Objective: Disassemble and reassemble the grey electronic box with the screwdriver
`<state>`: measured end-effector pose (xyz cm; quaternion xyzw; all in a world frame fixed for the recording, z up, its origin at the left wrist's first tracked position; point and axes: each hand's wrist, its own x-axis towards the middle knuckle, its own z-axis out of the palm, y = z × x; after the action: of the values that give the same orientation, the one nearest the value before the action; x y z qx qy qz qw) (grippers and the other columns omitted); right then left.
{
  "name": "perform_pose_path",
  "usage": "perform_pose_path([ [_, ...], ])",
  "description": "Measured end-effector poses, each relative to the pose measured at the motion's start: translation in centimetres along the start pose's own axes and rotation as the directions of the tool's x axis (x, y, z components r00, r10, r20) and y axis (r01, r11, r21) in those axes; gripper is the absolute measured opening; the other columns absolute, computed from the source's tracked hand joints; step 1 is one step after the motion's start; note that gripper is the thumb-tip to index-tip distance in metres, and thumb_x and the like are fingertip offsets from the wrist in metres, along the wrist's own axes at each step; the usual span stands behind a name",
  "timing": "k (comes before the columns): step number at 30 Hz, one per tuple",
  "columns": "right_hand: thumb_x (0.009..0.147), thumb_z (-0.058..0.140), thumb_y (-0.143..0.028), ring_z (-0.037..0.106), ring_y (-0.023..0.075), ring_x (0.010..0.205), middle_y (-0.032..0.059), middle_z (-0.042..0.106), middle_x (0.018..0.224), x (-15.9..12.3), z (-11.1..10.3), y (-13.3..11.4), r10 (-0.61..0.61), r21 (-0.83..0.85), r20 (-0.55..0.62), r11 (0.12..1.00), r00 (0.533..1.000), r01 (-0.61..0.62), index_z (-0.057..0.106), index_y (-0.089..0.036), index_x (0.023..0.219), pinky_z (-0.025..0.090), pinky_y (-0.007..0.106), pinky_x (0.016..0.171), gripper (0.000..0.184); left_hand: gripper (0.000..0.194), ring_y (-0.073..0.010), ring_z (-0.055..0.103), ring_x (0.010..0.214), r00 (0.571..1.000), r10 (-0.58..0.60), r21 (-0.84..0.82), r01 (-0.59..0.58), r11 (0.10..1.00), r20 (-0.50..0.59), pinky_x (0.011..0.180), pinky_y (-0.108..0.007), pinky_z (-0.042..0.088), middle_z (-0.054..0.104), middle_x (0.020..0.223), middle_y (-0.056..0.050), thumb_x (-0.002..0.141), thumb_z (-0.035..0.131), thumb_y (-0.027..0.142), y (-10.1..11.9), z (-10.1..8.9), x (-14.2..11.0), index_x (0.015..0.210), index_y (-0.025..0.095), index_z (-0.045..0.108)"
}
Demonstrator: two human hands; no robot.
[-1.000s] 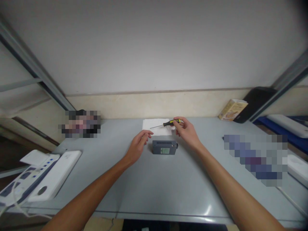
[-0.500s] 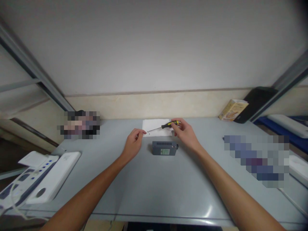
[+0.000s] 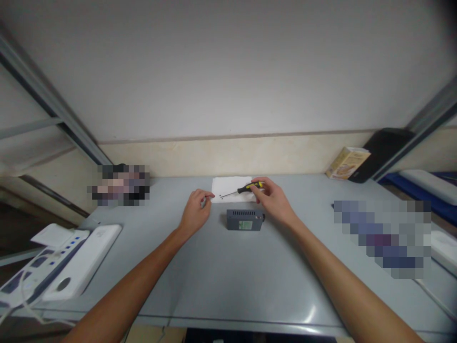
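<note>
A black-and-yellow screwdriver point(image 3: 244, 188) is gripped by its handle in my right hand point(image 3: 274, 199). Its shaft slants down to the left, and the tip is at small dark screws point(image 3: 222, 198) on a sheet of white paper point(image 3: 231, 183). At the paper's left edge is my left hand point(image 3: 194, 210), holding nothing that I can see, index finger stretched toward the screws and thumb apart from it. Just in front of the paper, between my hands, a dark grey metal box point(image 3: 234, 224) with a slotted top and a pale green label stands on the table.
The grey table point(image 3: 221, 276) meets a wall at the back. A white scale-like slab point(image 3: 89, 262) and a power strip point(image 3: 60, 247) with cables lie at left. A yellow carton point(image 3: 348, 163) leans near a black panel point(image 3: 383, 150) at back right. Blurred patches cover items on both sides.
The screwdriver and my right hand have shifted slightly left and down, bringing the tip closer to the screws. My left hand has drawn back a little to the left.
</note>
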<state>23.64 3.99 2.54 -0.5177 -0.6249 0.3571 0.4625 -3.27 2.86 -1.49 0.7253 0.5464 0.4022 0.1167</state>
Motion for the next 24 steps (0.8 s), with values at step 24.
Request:
perform_pose_path([
  [24, 0.087, 0.066, -0.053, 0.054, 0.0135, 0.059, 0.0014, 0.067, 0.075, 0.33, -0.59, 0.10, -0.014, 0.152, 0.059, 0.988, 0.998, 0.005, 0.065, -0.020, 0.112, 0.042, 0.028, 0.057, 0.042, 0.017, -0.0225, 0.060, 0.100, 0.988, 0.127, 0.050, -0.132, 0.990, 0.093, 0.094, -0.039, 0.049, 0.068, 0.098, -0.005, 0.098, 0.061, 0.033, -0.59, 0.15, -0.17, 0.099, 0.021, 0.073],
])
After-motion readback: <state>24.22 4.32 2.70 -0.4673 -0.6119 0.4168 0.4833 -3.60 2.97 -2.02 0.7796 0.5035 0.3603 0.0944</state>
